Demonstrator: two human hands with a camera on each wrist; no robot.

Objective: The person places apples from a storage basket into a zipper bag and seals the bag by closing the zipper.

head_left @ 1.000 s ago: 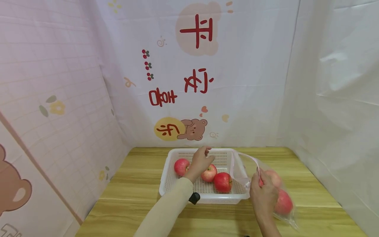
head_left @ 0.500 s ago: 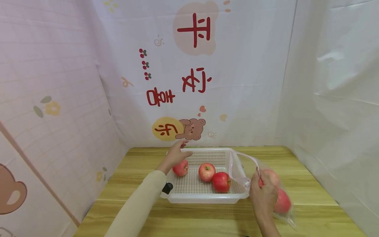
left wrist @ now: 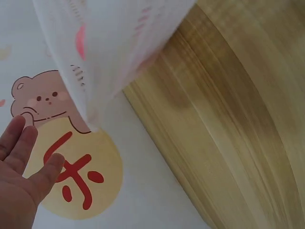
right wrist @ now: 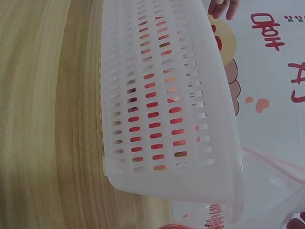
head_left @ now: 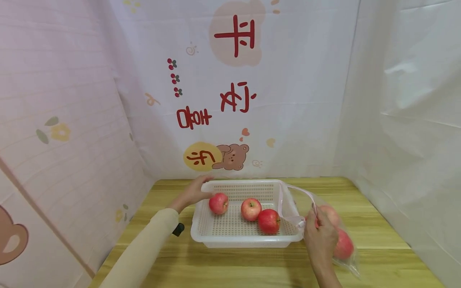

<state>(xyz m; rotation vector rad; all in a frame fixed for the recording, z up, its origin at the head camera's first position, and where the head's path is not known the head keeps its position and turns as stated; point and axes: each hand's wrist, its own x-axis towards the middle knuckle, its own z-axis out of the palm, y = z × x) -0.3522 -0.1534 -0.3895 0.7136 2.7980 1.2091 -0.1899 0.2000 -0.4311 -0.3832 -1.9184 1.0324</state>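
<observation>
A white slotted plastic basket [head_left: 248,239] holds three red apples: one at the left [head_left: 218,203], two close together toward the right [head_left: 251,209]. My left hand [head_left: 194,190] is by the basket's far left corner with nothing in it; its fingers look straight in the left wrist view [left wrist: 26,169]. From the head view I cannot tell whether it touches the rim. My right hand [head_left: 321,236] grips the pink-edged rim of a clear plastic bag [head_left: 288,202], whose mouth overlaps the basket's right end. Several apples [head_left: 343,244] are inside the bag, partly hidden by my hand.
Basket and bag are on a wood-grain table [head_left: 223,268]. Printed white cloth [head_left: 299,100] hangs behind and along both sides. The basket's side wall [right wrist: 157,186] fills much of the right wrist view.
My left hand has moved left from above the apples, past the left apple, to outside the basket's far left corner. The right hand keeps its grip on the bag and stays nearly still.
</observation>
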